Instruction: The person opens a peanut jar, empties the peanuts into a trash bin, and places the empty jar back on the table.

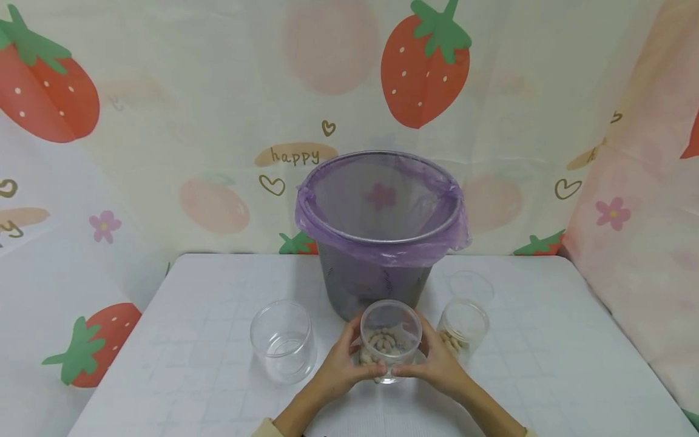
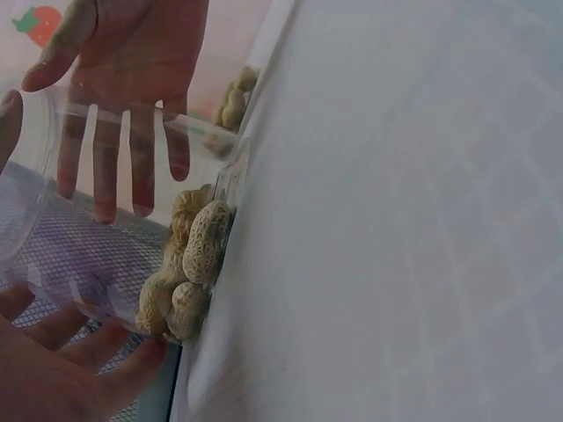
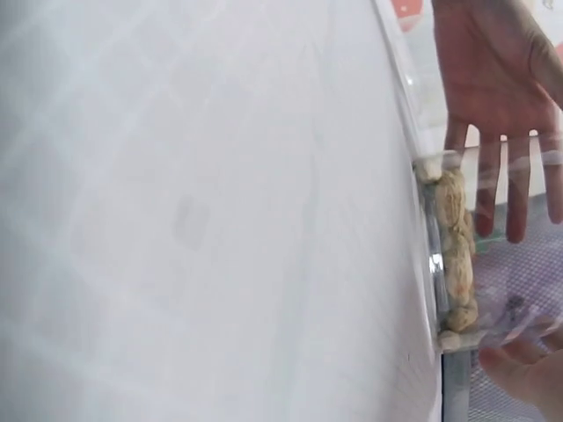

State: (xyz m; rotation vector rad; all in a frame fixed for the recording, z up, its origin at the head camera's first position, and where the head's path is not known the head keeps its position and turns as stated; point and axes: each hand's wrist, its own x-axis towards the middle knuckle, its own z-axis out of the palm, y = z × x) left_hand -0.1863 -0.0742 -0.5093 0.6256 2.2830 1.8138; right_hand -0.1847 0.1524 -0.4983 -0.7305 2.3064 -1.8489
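Both hands hold a clear jar (image 1: 403, 357) of unshelled peanuts (image 2: 204, 251) from its two sides. My left hand (image 1: 340, 369) has its thumb across the jar's near side and its fingers round the left wall. Opposite it, my right hand (image 1: 440, 365) mirrors this, its thumb tip close to the left one. The jar stands upright low over the table; whether its base touches cannot be told. In the right wrist view the peanuts (image 3: 458, 264) cover the jar's bottom. The fingers' far parts show only through clear walls.
A bin (image 1: 341, 276) lined with a purple bag stands just behind the jar. To the left is a clear glass vessel (image 1: 284, 352). At right, a second clear container (image 1: 472, 321) holds peanuts, with a faint clear disc (image 1: 480, 282) behind it. Strawberry-print cloth (image 1: 229, 91) surrounds the white table (image 1: 546, 364).
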